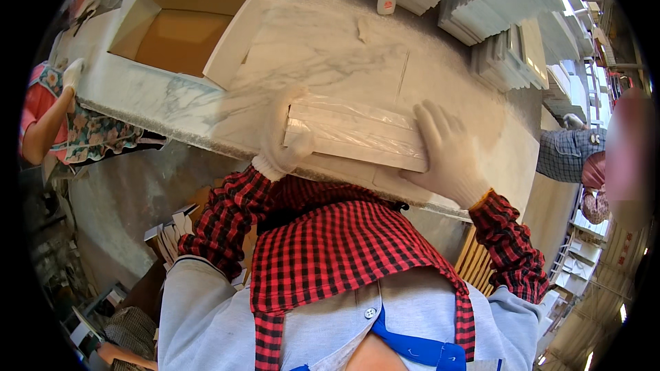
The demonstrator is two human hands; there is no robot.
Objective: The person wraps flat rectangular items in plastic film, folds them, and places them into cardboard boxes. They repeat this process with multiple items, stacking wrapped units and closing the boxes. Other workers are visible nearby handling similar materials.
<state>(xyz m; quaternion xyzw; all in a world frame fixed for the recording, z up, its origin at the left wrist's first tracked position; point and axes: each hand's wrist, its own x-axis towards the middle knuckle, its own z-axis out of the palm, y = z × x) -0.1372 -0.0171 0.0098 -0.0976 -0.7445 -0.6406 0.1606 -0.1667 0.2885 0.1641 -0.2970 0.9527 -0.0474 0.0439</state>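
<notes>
Flat white pack wrapped in clear film (354,136), lying slightly tilted near the front edge of the marble-patterned worktop (158,99), long side running from 9 to 4 o'clock. Left hand (285,134), in a white glove, curled over the pack's left end at 9 o'clock, fingers (292,99) bent around the short edge and clamped on it. Right hand (450,154), also gloved, pressed flat against the pack's right end at 3 o'clock, fingers (433,120) spread apart and lying over the top corner. Red-and-black checked sleeves (223,223) running back from both wrists toward 6 o'clock, with a matching checked bib over a pale blue shirt. Under the pack, a sheet of bubble wrap (344,55) spread across the worktop toward 12 o'clock. Beyond it at 11 o'clock, an open cardboard box (182,34) with white flaps. At 12 o'clock, a small white bottle with a red label (386,0) standing upright by stacks of white flat boxes (495,0), which continue round to 2 o'clock. At 9 o'clock, well apart, another person's gloved hand (72,74) resting on the worktop's far left edge, floral apron below. At 3 o'clock, another person's checked blue sleeve (564,152) beside the worktop's right end.
</notes>
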